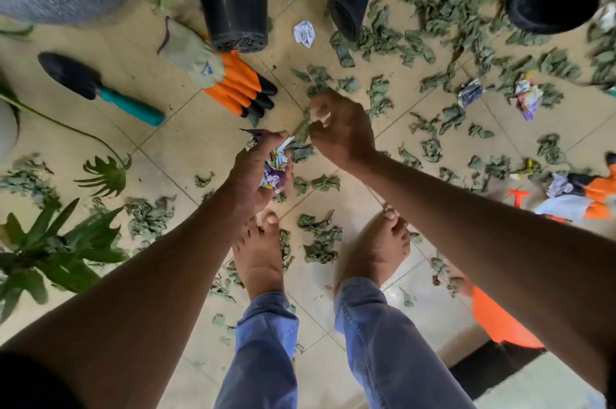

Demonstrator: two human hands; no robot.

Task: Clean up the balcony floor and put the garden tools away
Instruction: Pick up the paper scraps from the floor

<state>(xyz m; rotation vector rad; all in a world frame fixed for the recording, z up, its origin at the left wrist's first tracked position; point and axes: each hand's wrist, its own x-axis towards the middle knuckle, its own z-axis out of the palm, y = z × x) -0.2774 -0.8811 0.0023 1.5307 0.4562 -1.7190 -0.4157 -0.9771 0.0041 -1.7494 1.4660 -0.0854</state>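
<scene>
Head view:
Left hand: at centre, curled round crumpled paper scraps.
Right hand: at 1 o'clock, pinching a dry leaf.
Trowel: at 10 o'clock on the tiled floor.
Glove: at 11 o'clock, touching the black pot.

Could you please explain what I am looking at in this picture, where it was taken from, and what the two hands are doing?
There is no machine here: a person wears a camera on the head, so this single view looks straight down at their own arms, bare feet and the beige tiled balcony floor. The left hand grips a bunch of crumpled coloured paper scraps. The right hand, fingers curled, seems to pinch a dried green leaf; motion blur hides detail. Many more leaves and paper balls litter the floor. Nearby lie a black trowel with a teal handle, a grey and orange gardening glove and a black plastic plant pot.
</scene>
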